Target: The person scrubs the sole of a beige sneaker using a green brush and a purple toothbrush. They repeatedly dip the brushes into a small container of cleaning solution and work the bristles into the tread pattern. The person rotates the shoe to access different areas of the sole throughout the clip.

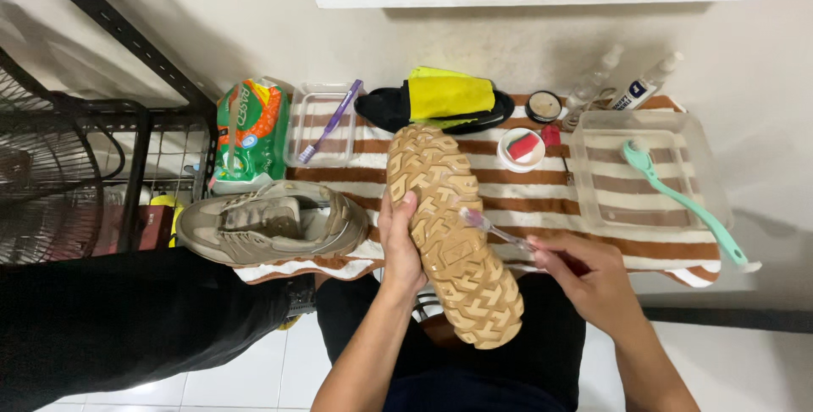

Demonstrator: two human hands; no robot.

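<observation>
Held sole-up over the person's lap, the tan shoe (pixel 449 234) is the landmark for everything else. To its left, the second tan shoe (pixel 271 224) lies on its side on the brown-and-white striped towel (pixel 542 182), and beyond that stands a green wipes packet (pixel 250 132). Just left of the held shoe's toe sits a clear tray (pixel 309 128) with a purple toothbrush (pixel 332 120) resting in it. The left hand (pixel 398 238) grips the held shoe's left edge, its fingers curled around the side of the sole. Past the toe lies a black object under a yellow cloth (pixel 449 94). The right hand (pixel 589 276), to the shoe's right, has its fingers pinched shut on the handle of a clear toothbrush (pixel 500 230), whose bristle end touches the sole's tread. Farther right are a small white dish with a red piece (pixel 521 148), a round black-rimmed tin (pixel 543 106), two spray bottles (pixel 627 86), and a clear plastic container (pixel 648 179) holding a mint-green long-handled brush (pixel 682 200).
</observation>
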